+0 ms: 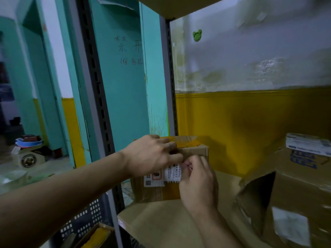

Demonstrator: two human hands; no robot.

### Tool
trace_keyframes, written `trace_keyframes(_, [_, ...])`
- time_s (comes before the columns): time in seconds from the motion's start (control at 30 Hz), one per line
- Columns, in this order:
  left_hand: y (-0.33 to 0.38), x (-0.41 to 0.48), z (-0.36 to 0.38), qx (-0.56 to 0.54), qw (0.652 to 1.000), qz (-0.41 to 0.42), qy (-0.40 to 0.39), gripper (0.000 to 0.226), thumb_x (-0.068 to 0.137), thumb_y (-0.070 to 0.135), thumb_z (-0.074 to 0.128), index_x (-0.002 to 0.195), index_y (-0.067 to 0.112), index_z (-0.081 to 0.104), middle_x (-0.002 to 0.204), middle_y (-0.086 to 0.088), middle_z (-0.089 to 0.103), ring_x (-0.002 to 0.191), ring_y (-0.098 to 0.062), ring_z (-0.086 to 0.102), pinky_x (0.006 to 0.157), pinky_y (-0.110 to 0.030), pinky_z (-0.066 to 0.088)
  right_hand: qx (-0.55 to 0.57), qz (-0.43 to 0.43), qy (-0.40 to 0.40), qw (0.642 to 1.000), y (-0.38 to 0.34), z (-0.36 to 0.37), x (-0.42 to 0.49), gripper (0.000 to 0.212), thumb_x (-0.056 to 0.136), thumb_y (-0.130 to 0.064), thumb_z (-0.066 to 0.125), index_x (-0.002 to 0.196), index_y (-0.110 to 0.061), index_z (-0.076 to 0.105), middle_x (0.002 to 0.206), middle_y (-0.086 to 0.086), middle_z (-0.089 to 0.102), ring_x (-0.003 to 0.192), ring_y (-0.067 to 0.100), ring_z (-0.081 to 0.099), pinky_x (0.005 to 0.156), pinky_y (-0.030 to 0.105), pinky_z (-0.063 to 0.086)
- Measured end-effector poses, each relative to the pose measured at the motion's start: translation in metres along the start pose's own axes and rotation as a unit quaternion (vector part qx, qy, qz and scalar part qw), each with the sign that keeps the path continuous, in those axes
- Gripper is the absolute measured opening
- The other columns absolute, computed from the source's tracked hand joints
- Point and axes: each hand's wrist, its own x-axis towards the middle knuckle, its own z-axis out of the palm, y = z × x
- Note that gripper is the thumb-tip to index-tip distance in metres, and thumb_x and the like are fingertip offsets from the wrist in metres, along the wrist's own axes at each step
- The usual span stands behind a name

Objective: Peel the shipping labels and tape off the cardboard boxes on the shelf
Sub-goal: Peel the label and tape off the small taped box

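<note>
my left hand (152, 154) lies over the top left corner of the small box (195, 151), fingers (176, 156) straight and pressing on its upper front to pin it to the shelf (161, 221). my right hand (197, 183), in front of the box, pinches the right edge of the shipping label (155, 179), which is stuck on the box's front face with that edge curling away. tape (186, 141) is still stuck across the box top. well to the right of the box is a bigger box (295, 194). if i yank fast, i think the label tears and leaves a strip stuck, or it rips the cardboard skin. if my left hand eases off, the pull could drag the box off the shelf's front edge.
</note>
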Motion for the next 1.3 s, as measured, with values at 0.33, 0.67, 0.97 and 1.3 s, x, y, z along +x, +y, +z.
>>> trace_keyframes(0.33, [0.0,-0.002,0.001,-0.032,0.999,-0.007,-0.001,0.02,0.091,0.023,0.055,0.109,0.014,0.056,0.094,-0.011,0.061,0.074,-0.022,0.058,0.051,-0.035,0.055,0.008,-0.008,0.003,1.0,-0.002,-0.002,-0.001,0.023,0.091,-0.02,0.063,0.078,-0.029,0.045,0.086,-0.012,0.045,0.08,0.01,0.043,0.073,0.025,0.031])
trace_keyframes(0.67, [0.005,-0.014,0.01,-0.079,0.988,-0.134,0.014,0.023,0.099,0.03,0.039,0.111,0.014,0.05,0.092,-0.005,0.063,0.077,-0.019,0.058,0.066,-0.035,0.052,0.017,-0.012,0.014,1.0,0.0,0.001,-0.001,0.021,0.091,-0.025,0.064,0.079,-0.028,0.047,0.085,-0.01,0.048,0.08,0.01,0.046,0.072,0.025,0.034])
trace_keyframes(0.97, [0.026,-0.035,0.01,-0.123,0.941,-0.316,0.017,0.044,0.09,0.049,0.054,0.124,0.023,0.051,0.114,0.003,0.063,0.101,-0.017,0.06,0.089,-0.035,0.049,0.008,0.005,0.002,1.0,0.001,-0.001,-0.002,0.017,0.093,-0.025,0.061,0.081,-0.026,0.049,0.085,-0.01,0.048,0.081,0.011,0.048,0.068,0.023,0.032])
trace_keyframes(1.3, [0.058,-0.038,0.002,-0.263,0.795,-0.533,0.12,0.05,0.087,0.028,0.072,0.131,0.026,0.049,0.118,0.017,0.047,0.109,-0.006,0.05,0.096,-0.028,0.048,0.021,0.031,0.022,0.999,0.004,-0.006,0.001,0.019,0.093,-0.023,0.061,0.08,-0.026,0.048,0.086,-0.008,0.048,0.081,0.012,0.05,0.066,0.024,0.034])
